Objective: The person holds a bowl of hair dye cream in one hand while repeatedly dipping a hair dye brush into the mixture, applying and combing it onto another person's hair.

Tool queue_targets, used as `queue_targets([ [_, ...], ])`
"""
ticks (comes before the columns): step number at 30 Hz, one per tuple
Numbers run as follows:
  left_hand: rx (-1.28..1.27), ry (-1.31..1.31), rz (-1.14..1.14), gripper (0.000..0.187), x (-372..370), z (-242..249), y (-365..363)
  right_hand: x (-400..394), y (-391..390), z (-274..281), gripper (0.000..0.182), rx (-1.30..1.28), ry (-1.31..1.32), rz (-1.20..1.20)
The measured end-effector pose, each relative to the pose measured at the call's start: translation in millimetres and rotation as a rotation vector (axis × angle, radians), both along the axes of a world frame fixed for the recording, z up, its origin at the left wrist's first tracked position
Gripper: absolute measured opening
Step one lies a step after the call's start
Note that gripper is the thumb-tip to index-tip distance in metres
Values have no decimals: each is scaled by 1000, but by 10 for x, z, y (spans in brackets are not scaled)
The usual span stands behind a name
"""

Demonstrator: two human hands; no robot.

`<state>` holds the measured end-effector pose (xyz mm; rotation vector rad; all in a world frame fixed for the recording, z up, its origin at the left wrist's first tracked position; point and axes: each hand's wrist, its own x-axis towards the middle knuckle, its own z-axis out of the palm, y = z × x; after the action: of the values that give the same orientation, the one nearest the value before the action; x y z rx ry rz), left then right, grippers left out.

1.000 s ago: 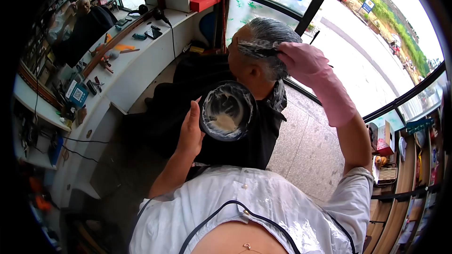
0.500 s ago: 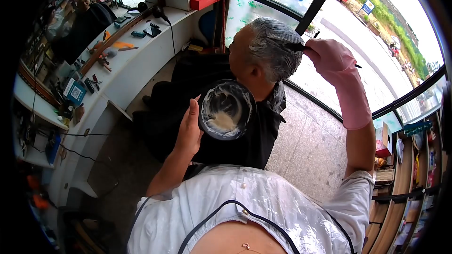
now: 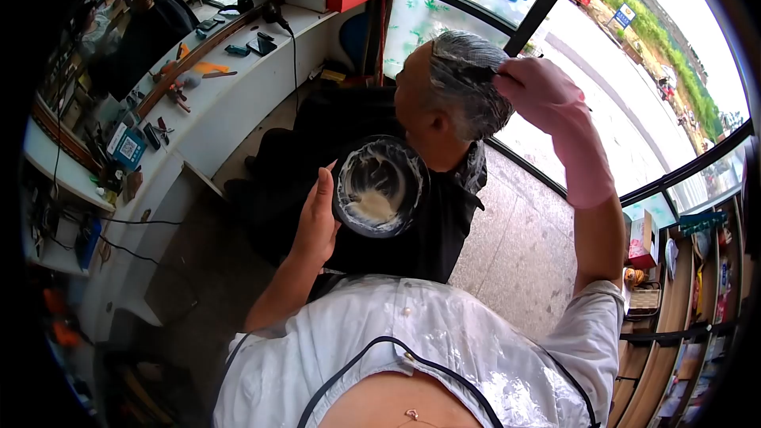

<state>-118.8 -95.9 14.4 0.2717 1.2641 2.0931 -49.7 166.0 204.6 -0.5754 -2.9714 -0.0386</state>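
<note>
My left hand (image 3: 319,218) grips a black mixing bowl (image 3: 342,204) from its left side, with the thumb up along the rim. Pale cream (image 3: 374,204) lies in the bottom and is smeared up the inner wall. My right hand (image 3: 547,95), in a pink rubber glove, is closed on a thin dark hair dye brush, mostly hidden by the fingers. It rests at the back of the head of a seated person (image 3: 422,99). That person's grey hair (image 3: 472,79) is coated with whitish cream, and a black cape (image 3: 341,123) covers the body.
On the left, a white counter (image 3: 238,83) carries a phone (image 3: 261,45), a hair dryer (image 3: 273,16) and small tools below a mirror (image 3: 127,32). Glass panes (image 3: 456,20) stand beyond the seated person. Shelves (image 3: 674,301) line the right side.
My right hand has shifted slightly left and up, closer against the hair at the back of the head. The left hand and bowl have stayed nearly still.
</note>
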Motion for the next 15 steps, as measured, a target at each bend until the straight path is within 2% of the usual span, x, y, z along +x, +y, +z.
queue_targets([
  [4, 0, -3, 36, 69, 39, 90, 14, -174, -40, -244, 23, 170, 36, 11],
  [8, -9, -28, 106, 67, 84, 114, 26, 30, -20, -76, 23, 144, -133, -40],
  [11, 30, -2, 38, 67, 36, 45, 3, -37, -21, 8, 24, 49, -26, -39],
  [15, 65, 14, 17, 65, 45, 124, 6, -249, -69, -224, 25, 156, -26, -56],
])
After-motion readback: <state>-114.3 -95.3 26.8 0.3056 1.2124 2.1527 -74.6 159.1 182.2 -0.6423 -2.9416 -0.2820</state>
